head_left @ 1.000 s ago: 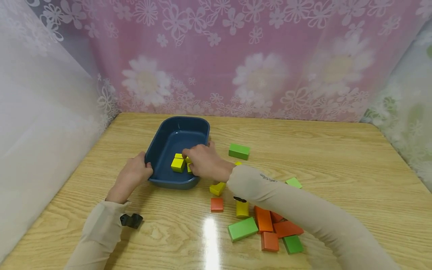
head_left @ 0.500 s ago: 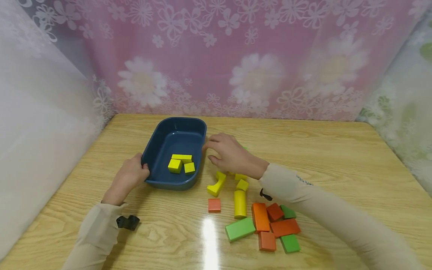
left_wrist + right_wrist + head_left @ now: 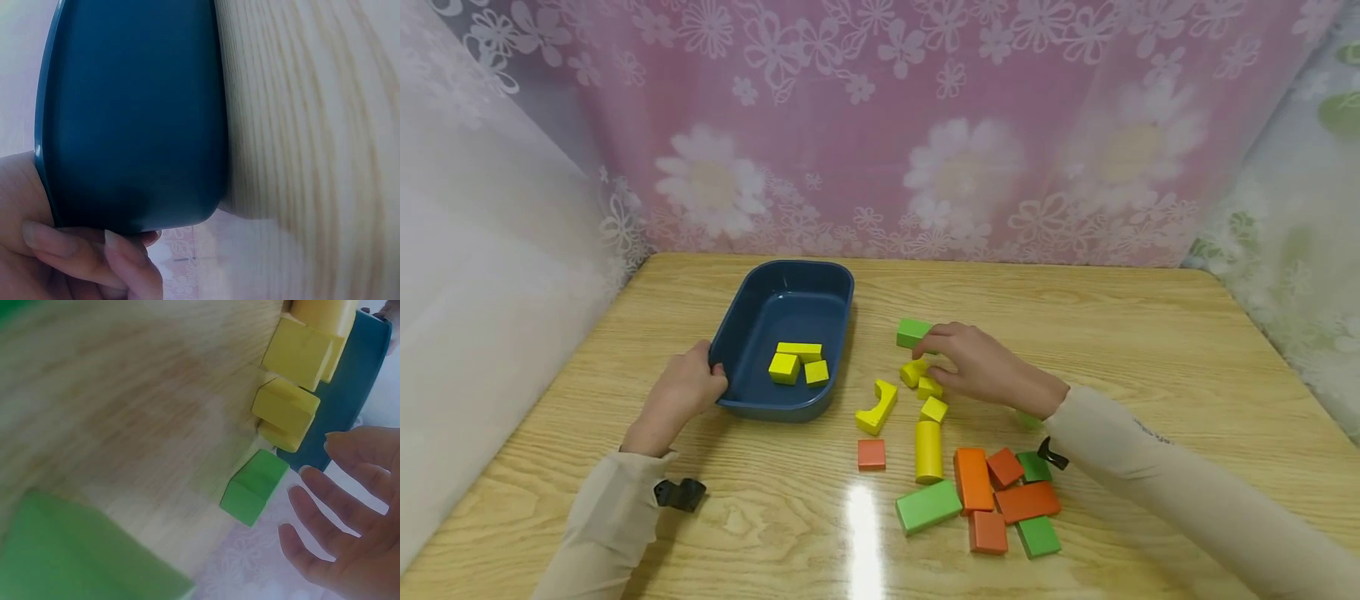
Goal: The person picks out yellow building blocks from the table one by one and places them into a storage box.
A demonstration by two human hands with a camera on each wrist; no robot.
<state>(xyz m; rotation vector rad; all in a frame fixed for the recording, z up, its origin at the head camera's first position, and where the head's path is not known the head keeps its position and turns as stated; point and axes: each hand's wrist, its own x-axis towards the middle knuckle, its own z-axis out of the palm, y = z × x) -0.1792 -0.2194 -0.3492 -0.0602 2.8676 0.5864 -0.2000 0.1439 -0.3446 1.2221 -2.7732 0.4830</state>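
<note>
Shifts the right grip (image 3: 981, 364) rightward out of the blue tray (image 3: 805, 321), compared with a second ago, to just right of a rounded yellow block (image 3: 912, 372) and a small yellow cube (image 3: 929, 389) on the bench (image 3: 1150, 333). Holds nothing there: spreads the fingers wide, with the thumb apart and, by the right wrist view, with a gap between fingertips and blocks. Cannot tell whether these two blocks touch.

Keeps the left grip (image 3: 681, 387) on the tray's near left rim, with the fingers curled round the edge. Contains three yellow blocks (image 3: 786, 368) in the near part of that tray.

Crowds the right grip on the far side with a green block (image 3: 911, 333), partly covered by the fingers. Lines up on the near side a second yellow cube (image 3: 934, 409), then a yellow cylinder (image 3: 928, 452). Sets a yellow arch (image 3: 877, 408) between these and the tray, with a small red block (image 3: 872, 455) nearer. Gathers at the near right a light green block (image 3: 928, 507), an orange block (image 3: 973, 479), three red blocks (image 3: 1027, 501) and two dark green blocks (image 3: 1038, 537). Half-hides another green block (image 3: 1028, 419) beside the right sleeve (image 3: 1157, 467).
</note>
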